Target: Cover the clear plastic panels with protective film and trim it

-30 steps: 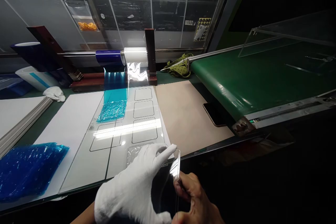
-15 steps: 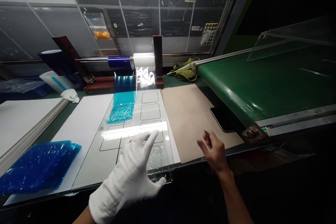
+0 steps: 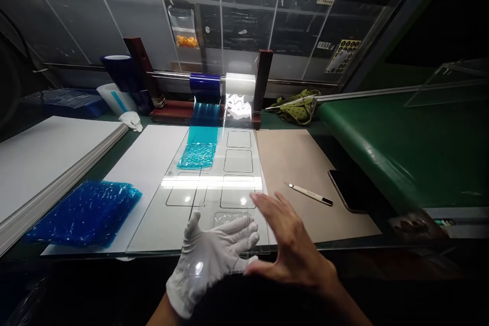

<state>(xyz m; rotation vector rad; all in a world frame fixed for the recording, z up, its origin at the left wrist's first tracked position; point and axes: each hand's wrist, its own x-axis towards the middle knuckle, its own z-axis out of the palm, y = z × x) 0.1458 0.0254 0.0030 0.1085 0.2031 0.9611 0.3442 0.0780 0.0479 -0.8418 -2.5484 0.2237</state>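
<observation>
My left hand (image 3: 214, 247), in a white glove, is palm up at the front edge of the glass sheet (image 3: 153, 221). A small clear panel (image 3: 198, 268) rests over its palm and fingers, showing bright reflections; its outline is hard to make out. My bare right hand (image 3: 292, 242) reaches in from the right, fingers and thumb spread beside the gloved fingertips. Whether it touches the panel's edge I cannot tell. On the brown paper (image 3: 294, 153) lies a pale pen (image 3: 308, 193) with a dark end. Black rounded outlines show on the glass sheet.
Blue film (image 3: 91, 211) lies on white paper at the left, beside a board stack (image 3: 57, 163). Behind stand a blue film roll (image 3: 205, 84) and a clear film roll (image 3: 240, 83), their strips hanging forward. A phone (image 3: 348, 191) lies near the green conveyor belt (image 3: 397, 153).
My right hand has put down the pen and moved left to my gloved hand. The left hand has turned palm up with the clear panel. The view has swung left.
</observation>
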